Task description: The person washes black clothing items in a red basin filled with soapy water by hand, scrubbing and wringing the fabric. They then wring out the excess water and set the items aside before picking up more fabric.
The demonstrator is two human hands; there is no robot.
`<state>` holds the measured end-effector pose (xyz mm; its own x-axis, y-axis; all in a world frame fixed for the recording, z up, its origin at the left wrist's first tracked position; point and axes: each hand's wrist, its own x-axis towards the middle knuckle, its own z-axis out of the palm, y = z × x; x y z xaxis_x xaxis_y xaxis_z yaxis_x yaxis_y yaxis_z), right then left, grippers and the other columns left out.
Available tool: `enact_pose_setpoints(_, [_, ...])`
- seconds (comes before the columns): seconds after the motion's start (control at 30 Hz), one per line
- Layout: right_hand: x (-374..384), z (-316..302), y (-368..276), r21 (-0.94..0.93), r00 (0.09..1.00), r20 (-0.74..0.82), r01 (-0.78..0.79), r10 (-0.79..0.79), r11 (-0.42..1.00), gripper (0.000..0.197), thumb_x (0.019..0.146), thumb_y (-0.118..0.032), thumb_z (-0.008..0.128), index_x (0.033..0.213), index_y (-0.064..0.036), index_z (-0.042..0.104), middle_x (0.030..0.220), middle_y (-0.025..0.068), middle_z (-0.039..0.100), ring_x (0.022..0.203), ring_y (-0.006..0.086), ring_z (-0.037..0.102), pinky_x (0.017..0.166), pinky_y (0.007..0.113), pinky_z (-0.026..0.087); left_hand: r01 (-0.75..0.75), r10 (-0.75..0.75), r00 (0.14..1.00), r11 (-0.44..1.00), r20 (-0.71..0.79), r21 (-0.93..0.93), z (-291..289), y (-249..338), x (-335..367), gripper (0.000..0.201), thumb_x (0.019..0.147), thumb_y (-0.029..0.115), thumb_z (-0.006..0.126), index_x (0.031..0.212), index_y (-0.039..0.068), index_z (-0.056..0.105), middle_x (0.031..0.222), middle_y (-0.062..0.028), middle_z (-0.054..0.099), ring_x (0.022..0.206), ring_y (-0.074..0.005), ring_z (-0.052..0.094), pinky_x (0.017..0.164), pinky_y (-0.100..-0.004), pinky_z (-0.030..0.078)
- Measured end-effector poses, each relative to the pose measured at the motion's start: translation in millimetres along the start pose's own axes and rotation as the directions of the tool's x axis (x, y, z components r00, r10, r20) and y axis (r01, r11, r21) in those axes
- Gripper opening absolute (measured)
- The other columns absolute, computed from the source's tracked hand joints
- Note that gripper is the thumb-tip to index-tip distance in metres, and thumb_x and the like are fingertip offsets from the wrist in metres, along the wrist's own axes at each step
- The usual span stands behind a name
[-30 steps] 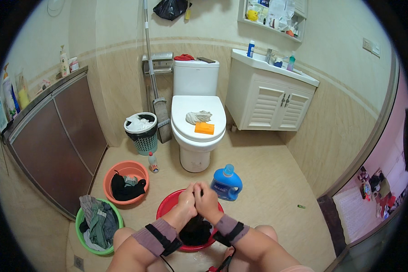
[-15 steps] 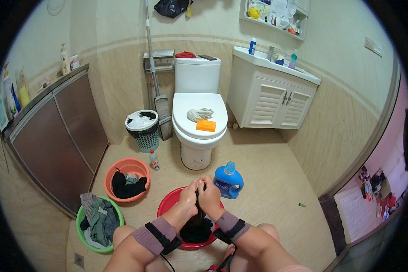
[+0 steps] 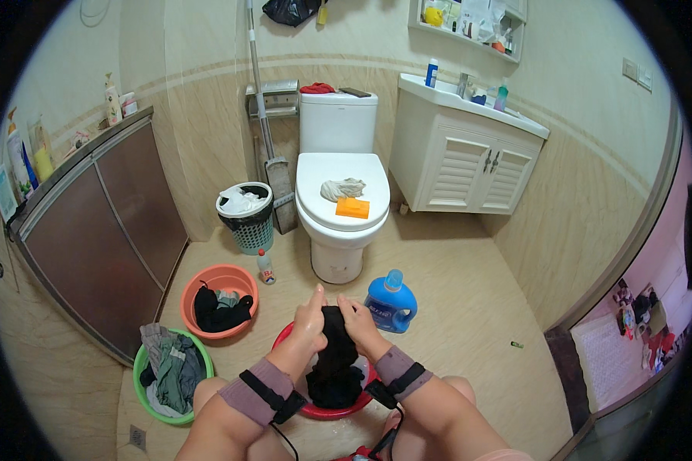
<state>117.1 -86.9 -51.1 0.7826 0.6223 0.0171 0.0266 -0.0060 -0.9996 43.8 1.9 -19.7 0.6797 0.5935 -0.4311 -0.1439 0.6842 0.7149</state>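
A dark, limp black garment [image 3: 337, 349] hangs between my two hands; its exact kind cannot be told. My left hand [image 3: 311, 323] is closed at its upper left edge, thumb upward. On the upper right edge, my right hand [image 3: 357, 326] grips it with bent fingers. The lower part of the cloth lies bunched in a red basin [image 3: 331, 414] between my knees. Both my forearms partly cover the basin's sides. Just beyond my right hand stands a blue detergent jug [image 3: 390, 302] with a handle.
To the left are an orange basin [image 3: 220, 332] and a green basin [image 3: 164, 419], both with clothes. A small bottle [image 3: 265, 267] stands near the waste bin [image 3: 250, 234]. Ahead, the toilet [image 3: 338, 261] carries a pale cloth [image 3: 343, 189] and an orange packet [image 3: 352, 208] on its lid.
My hands, pressed together around the bunched cloth before, are now apart. The black garment is spread wider between them. The whole view has shifted slightly.
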Motion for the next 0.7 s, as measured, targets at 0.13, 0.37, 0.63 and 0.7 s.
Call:
enact_pose_setpoints(0.13, [-13.7,-2.6,-15.5,0.246,0.923,0.209,-0.371,0.324,0.896,0.024,0.094,-0.025,0.059,0.097,-0.0017,0.063,0.093,0.0012,0.064,0.081,0.0126,0.059,0.075,0.027,0.048,-0.221,0.218,0.975,0.972,0.050,0.082,-2.5,11.3,4.2,0.030,0.095,0.034,0.056,0.077,0.011,0.051,0.069,0.0010,0.045,0.057,-0.0117,0.046,0.052,-0.0298,0.040])
enact_pose_setpoints(0.37, [-19.2,-19.1,-38.4,0.313,0.924,0.339,-0.289,0.177,0.905,0.022,0.088,-0.019,0.067,0.101,-0.0008,0.062,0.090,0.0047,0.065,0.077,0.0111,0.061,0.065,0.025,0.049,-0.364,0.351,0.930,0.917,0.107,0.161,-8.6,6.5,15.9,0.029,0.093,0.032,0.061,0.079,0.008,0.054,0.071,0.0029,0.048,0.066,-0.0067,0.043,0.057,-0.0250,0.037])
enact_pose_setpoints(0.63, [-22.2,-29.3,-38.2,0.225,0.984,0.178,-0.036,-0.005,0.974,0.018,0.086,-0.013,0.067,0.099,-0.0017,0.061,0.089,0.0021,0.062,0.080,0.0088,0.057,0.069,0.023,0.047,-0.116,0.088,0.990,0.952,0.110,0.284,8.1,8.7,-7.4,0.034,0.093,0.042,0.056,0.093,0.008,0.059,0.082,-0.0057,0.060,0.071,-0.0165,0.059,0.063,-0.0314,0.048])
enact_pose_setpoints(0.7, [-20.0,-30.2,-34.0,0.253,0.986,0.166,-0.026,-0.017,0.967,0.016,0.086,-0.012,0.067,0.098,-0.0019,0.063,0.087,0.0015,0.062,0.079,0.0087,0.057,0.068,0.023,0.047,0.044,-0.071,0.994,0.956,0.086,0.289,6.6,3.8,-9.3,0.036,0.093,0.043,0.054,0.099,0.007,0.060,0.090,-0.0078,0.063,0.079,-0.0199,0.062,0.067,-0.0353,0.049])
